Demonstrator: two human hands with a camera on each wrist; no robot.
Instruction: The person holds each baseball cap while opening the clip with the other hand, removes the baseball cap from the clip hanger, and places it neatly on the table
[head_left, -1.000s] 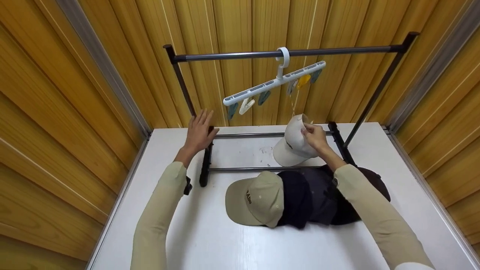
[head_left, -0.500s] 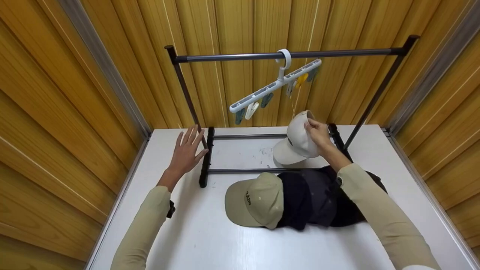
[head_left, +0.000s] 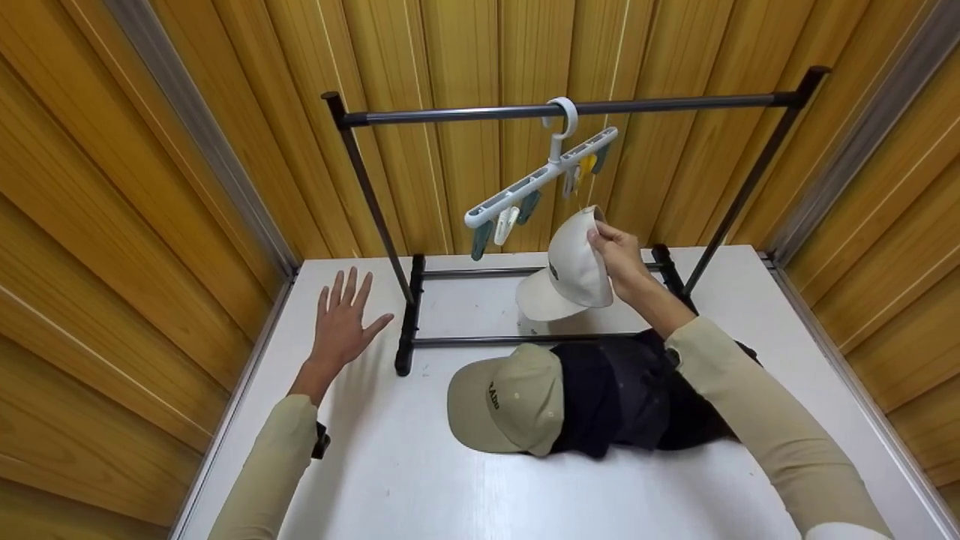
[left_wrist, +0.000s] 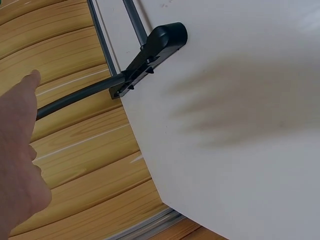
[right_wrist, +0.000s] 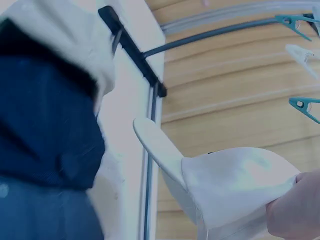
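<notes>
A white cap (head_left: 574, 262) hangs tilted over the rack's base, its brim toward the lower left. My right hand (head_left: 624, 259) pinches the cap's rear edge between thumb and fingers; the right wrist view shows the same white cap (right_wrist: 235, 185) with the hand at its edge. Above it a white clip hanger (head_left: 544, 176) hooks over the rack's bar, with several clips below. Thin strands run from near the yellow clip (head_left: 587, 165) to the cap's top. My left hand (head_left: 341, 326) is spread in the air left of the rack, holding nothing.
A dark metal rack (head_left: 450, 115) stands on the white table (head_left: 450, 495), close to the wood-panelled wall (head_left: 457, 45). In front of its base lies a row of overlapping caps, a beige cap (head_left: 517, 401) leftmost and dark caps (head_left: 622, 397) to its right.
My left hand has moved left and down, away from the rack's left post. My right hand has shifted slightly left and up with the white cap. The hanger has turned on its hook.
</notes>
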